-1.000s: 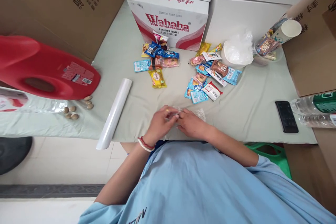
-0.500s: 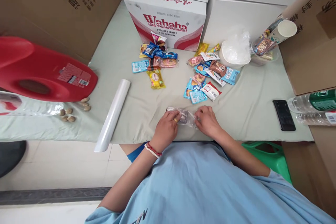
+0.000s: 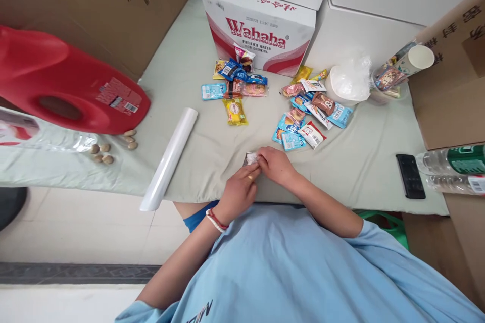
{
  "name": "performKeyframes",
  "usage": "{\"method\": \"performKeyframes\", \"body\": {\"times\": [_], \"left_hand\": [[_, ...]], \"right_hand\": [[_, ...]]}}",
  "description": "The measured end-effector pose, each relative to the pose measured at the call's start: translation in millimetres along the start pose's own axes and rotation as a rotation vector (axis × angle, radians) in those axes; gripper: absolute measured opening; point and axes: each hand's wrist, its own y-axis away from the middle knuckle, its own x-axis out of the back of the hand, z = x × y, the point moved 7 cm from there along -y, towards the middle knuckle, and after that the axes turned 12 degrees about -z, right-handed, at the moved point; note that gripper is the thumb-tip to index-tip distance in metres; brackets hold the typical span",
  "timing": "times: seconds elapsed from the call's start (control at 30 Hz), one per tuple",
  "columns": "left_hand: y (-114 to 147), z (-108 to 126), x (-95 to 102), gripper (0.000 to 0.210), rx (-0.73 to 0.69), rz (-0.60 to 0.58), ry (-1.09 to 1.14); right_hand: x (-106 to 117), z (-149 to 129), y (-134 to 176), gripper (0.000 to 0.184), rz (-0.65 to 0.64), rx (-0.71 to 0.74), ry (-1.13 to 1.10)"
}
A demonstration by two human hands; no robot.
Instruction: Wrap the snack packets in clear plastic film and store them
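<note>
A small dark snack packet (image 3: pixel 250 158) in clear plastic film lies on the cloth near the front edge, mostly hidden by my fingers. My left hand (image 3: pixel 241 187), with a ring and bracelets, presses its closed fingers on the packet's near side. From the right, my right hand (image 3: pixel 277 165) is closed over the film at the packet's right end, fingertips meeting those of the left. Behind my hands lies a loose pile of wrapped snacks (image 3: pixel 312 135), and a second group with a yellow packet (image 3: pixel 235 111) is farther left.
To the left lies a roll of plastic film (image 3: pixel 169 159), overhanging the table edge. Beyond it are a red jug (image 3: pixel 76 86) and several walnuts (image 3: pixel 105 148). A phone (image 3: pixel 411 176) and bottles (image 3: pixel 464 160) lie right. A bowl (image 3: pixel 337 83) and Wahaha carton (image 3: pixel 261 33) stand behind.
My right hand has moved left, folding the loose film over onto the packet and meeting my left hand. The left hand stays by the packet. The whole view has shifted slightly.
</note>
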Motion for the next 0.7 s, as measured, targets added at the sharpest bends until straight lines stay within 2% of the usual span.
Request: {"method": "performKeyframes", "body": {"times": [0.07, 0.13, 0.2, 0.27, 0.33, 0.43, 0.53, 0.6, 0.7], "left_hand": [[9.5, -21.6, 15.6, 0.041, 0.156, 0.159, 0.093], [12.1, -37.5, 22.5, 0.032, 0.326, 0.267, 0.056], [2.7, -41.0, 18.6, 0.029, 0.395, 0.25, -0.022], [-9.9, -36.9, 12.4, 0.026, 0.388, 0.214, -0.03], [-16.7, -27.6, 11.7, 0.022, 0.358, 0.243, 0.014], [-17.9, -0.4, 16.0, 0.021, 0.237, 0.302, 0.048], [-17.8, 40.0, 15.2, 0.023, -0.002, 0.307, -0.016], [-20.8, 66.0, 5.8, 0.026, -0.196, 0.243, -0.063], [-30.0, 90.3, -16.6, 0.027, -0.403, 0.059, -0.024]], "right_hand": [[-5.1, 0.8, 0.7, 0.025, -0.013, 0.008, 0.044], [-7.7, 3.1, 3.3, 0.026, -0.008, 0.015, 0.049], [-9.2, 5.4, 6.1, 0.026, 0.007, 0.032, 0.01], [-9.4, 8.0, 10.5, 0.026, 0.043, 0.066, -0.077], [-7.9, 12.7, 19.1, 0.025, 0.105, 0.104, -0.229], [-8.3, 28.1, 40.5, 0.023, 0.168, 0.093, -0.586], [-20.3, 45.8, 63.9, 0.04, 0.129, 0.019, -1.042], [-28.7, 58.4, 77.1, 0.048, 0.142, -0.025, -1.279], [-39.6, 85.1, 92.4, 0.056, 0.243, -0.112, -1.437]]}}
